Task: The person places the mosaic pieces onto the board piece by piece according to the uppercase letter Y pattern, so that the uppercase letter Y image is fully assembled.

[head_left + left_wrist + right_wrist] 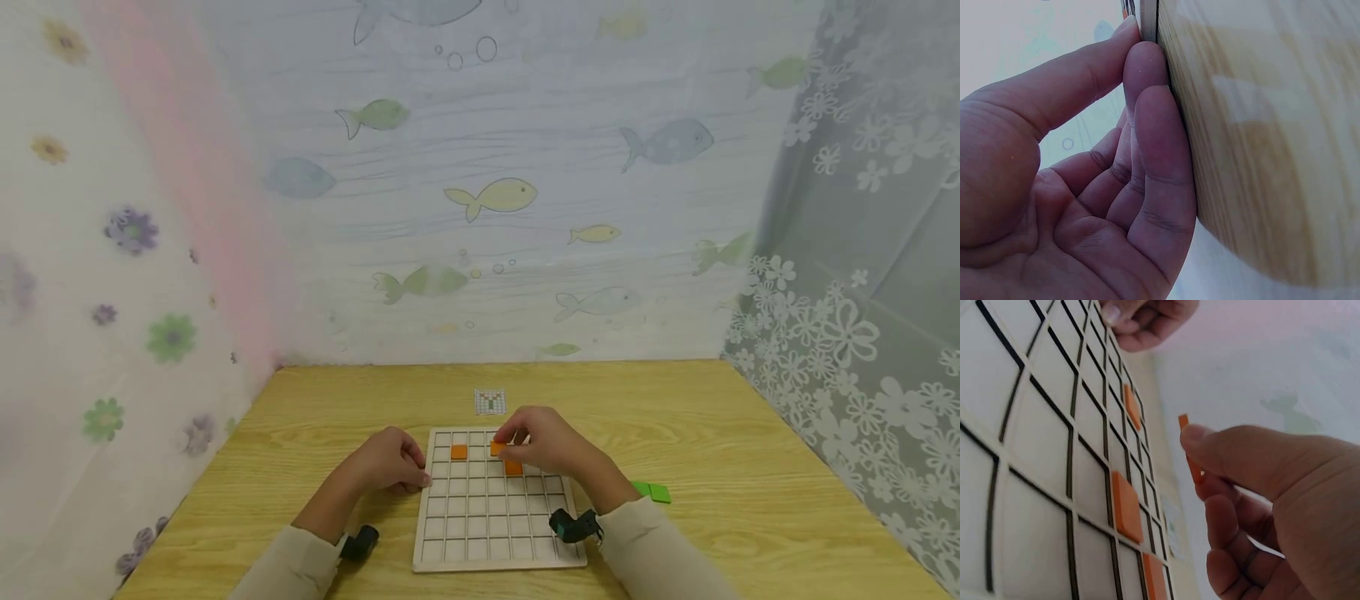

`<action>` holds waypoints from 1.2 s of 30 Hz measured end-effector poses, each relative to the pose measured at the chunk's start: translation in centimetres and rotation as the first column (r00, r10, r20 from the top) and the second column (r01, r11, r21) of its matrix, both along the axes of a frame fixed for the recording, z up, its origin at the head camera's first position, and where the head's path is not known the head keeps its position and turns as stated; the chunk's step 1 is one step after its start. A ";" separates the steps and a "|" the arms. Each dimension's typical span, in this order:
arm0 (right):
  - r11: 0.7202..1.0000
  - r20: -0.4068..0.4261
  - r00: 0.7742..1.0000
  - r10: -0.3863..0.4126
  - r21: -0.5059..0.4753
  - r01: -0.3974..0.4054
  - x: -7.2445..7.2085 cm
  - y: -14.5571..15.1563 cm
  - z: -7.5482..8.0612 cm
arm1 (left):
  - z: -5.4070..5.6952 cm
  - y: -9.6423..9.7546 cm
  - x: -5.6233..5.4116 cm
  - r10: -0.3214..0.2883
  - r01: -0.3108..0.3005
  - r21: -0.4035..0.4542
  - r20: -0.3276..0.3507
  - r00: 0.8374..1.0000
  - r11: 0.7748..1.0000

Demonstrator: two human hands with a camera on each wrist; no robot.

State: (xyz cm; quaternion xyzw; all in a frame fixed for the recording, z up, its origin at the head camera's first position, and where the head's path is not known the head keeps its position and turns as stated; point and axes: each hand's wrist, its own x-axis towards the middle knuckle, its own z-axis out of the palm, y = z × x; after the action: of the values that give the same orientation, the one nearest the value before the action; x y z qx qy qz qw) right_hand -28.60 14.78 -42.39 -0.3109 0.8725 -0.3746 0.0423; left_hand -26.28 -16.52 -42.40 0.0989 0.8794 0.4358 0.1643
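Observation:
A pale wooden grid board [477, 528] lies flat on the table. At its left edge my left hand [386, 460] rests, the thumb over the rim and the fingertips against the side; the left wrist view shows the board's edge [1148, 22] right at them. Above the upper part of the board, my right hand [551, 442] pinches a thin square orange tile [1192, 453] between thumb and forefinger. Three other orange tiles sit in squares of the grid: one farther left [458, 452], a second [1127, 507] and a third [1155, 575], hidden behind my right hand in the head view.
Behind the board lies a small card [491, 402] printed with a coloured grid pattern. Green tiles [659, 493] lie on the table [750, 533] to the right, partly behind my right forearm. Printed cloth hangs around the table's back and sides.

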 end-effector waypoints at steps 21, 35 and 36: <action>0.997 -0.015 0.998 -0.064 0.036 0.064 1.2 -3.0 -0.9 | 0.1 0.2 0.2 0.012 -0.012 -0.027 0.002 1.000 1.000; 0.995 -0.011 0.998 -0.066 0.080 0.066 1.1 -3.3 -1.6 | 0.0 0.1 0.1 0.000 0.000 -0.028 -0.001 1.000 1.000; 0.995 -0.014 0.998 -0.062 0.079 0.063 1.1 -3.4 -1.7 | 0.0 0.1 0.1 0.001 -0.001 -0.029 0.001 1.000 1.000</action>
State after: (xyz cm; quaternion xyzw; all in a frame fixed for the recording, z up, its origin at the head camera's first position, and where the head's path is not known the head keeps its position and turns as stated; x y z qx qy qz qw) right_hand -27.52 11.41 -44.08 -0.2837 0.8963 -0.3388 0.0379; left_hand -26.19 -16.40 -42.38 0.0958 0.8856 0.4232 0.1658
